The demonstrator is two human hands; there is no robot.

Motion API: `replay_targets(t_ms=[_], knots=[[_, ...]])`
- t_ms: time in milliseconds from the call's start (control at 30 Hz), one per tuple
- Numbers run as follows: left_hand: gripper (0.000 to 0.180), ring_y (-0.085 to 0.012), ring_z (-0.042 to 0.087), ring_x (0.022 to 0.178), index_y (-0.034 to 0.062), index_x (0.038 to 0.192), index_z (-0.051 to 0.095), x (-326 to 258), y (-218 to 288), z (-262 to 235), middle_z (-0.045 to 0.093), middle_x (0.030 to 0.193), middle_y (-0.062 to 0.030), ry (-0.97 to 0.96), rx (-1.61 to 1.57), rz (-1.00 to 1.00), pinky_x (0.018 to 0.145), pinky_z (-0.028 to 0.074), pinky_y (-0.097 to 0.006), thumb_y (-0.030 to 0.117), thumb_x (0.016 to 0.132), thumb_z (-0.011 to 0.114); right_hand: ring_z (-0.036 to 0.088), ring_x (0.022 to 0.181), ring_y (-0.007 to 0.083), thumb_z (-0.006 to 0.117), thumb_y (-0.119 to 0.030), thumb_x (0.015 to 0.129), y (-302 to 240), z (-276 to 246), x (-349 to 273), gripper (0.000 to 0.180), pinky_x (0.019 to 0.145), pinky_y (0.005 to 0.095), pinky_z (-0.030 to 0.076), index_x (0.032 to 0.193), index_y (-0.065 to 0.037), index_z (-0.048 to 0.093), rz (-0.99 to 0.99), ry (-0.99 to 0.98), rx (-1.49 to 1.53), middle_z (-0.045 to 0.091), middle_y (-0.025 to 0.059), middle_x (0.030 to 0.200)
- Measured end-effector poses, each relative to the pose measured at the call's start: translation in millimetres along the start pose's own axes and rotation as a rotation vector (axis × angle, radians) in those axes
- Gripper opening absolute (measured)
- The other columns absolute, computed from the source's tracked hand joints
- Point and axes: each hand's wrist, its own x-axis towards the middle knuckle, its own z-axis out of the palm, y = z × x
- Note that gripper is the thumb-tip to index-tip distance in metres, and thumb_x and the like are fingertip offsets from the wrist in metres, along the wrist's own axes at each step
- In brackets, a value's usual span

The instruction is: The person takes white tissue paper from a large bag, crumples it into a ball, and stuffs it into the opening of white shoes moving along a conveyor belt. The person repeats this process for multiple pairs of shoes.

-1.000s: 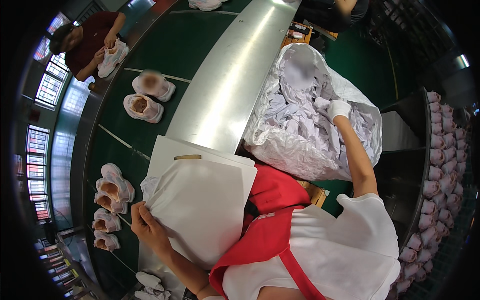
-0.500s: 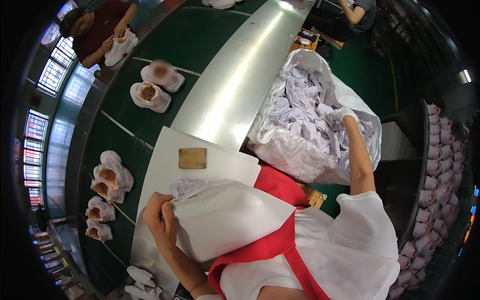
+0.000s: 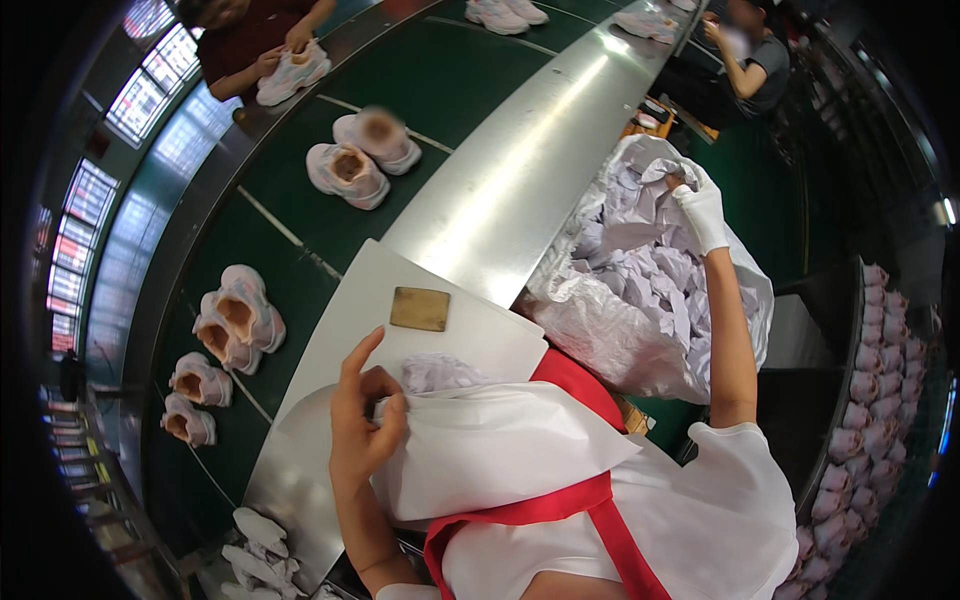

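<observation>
My left hand (image 3: 368, 415) is at the front of the white board, index finger stretched out. Its thumb and other fingers are curled at the edge of a white cloth (image 3: 490, 440) spread over my front. A wad of crumpled paper (image 3: 440, 371) shows at that cloth's far edge. Over on the right, my right hand (image 3: 703, 210) in a white glove is closed on a sheet of crumpled paper (image 3: 637, 200), its fingertips partly hidden. Below it stands a large white woven sack (image 3: 600, 335) full of more crumpled paper.
A tan block (image 3: 420, 308) lies on the white board (image 3: 365, 290). Beyond runs a metal ledge (image 3: 500, 190) beside a green conveyor (image 3: 290, 190) carrying pale shoes (image 3: 240, 310). Racked shoes (image 3: 870, 400) line the right. Co-workers sit far left (image 3: 250, 50) and far right (image 3: 765, 75).
My right hand has risen out of the sack's heap, drawing up crumpled paper. The left index finger has straightened from its curl. The whole view has shifted a little.
</observation>
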Motion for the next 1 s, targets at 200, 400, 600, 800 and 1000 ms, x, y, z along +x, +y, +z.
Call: replay_targets(t_ms=[200,400,600,800,1000], knots=[[0.088,-0.0155,0.051,0.054,0.0043,0.147,0.01,9,8,5,0.054,0.061,-0.0063,-0.037,-0.027,0.061,0.059,0.044,-0.024,0.006,0.076,0.062,0.058,0.082,0.0099,0.064,-0.001,0.081,-179,119,-85,0.02,0.075,0.0225,0.046,0.101,0.003,0.064,-0.172,-0.459,0.293,0.066,0.0046,0.091],[0.036,-0.0079,0.05,0.06,0.0023,0.116,0.051,-2,8,-19,0.056,0.066,-0.0019,0.279,0.095,-0.082,0.057,0.04,-0.021,0.009,0.083,0.064,0.06,0.081,0.0157,0.059,0.003,0.077,-231,167,-121,0.022,0.076,0.0255,0.048,0.098,0.001,0.065,-0.31,-0.934,0.3,0.066,0.0092,0.094],[0.009,-0.0065,0.048,0.061,-0.0007,0.089,0.061,-38,-10,-65,0.056,0.068,-0.0008,0.411,0.168,-0.131,0.057,0.038,-0.02,0.008,0.086,0.061,0.063,0.09,0.0292,0.071,-0.019,0.067,-228,182,-88,0.047,0.079,0.0338,0.049,0.112,-0.006,0.063,-0.79,-1.018,-0.236,0.064,0.0139,0.104],[0.012,-0.0103,0.045,0.057,-0.0007,0.092,0.062,-37,-6,-58,0.052,0.064,-0.0051,0.297,0.275,-0.019,0.054,0.036,-0.024,0.007,0.083,0.064,0.062,0.09,0.023,0.071,-0.021,0.07,-234,221,-102,0.048,0.08,0.031,0.049,0.114,-0.004,0.062,-0.28,-1.475,0.006,0.064,0.0128,0.102],[0.019,-0.0193,0.051,0.056,0.0022,0.092,0.066,-47,14,-59,0.057,0.066,-0.0073,0.44,0.591,0.26,0.056,0.04,-0.029,0.009,0.075,0.069,0.059,0.076,0.0092,0.059,-0.02,0.09,-197,275,-104,0.028,0.068,0.0233,0.048,0.108,0.001,0.063,0.061,-1.299,0.335,0.067,0.0037,0.086]])
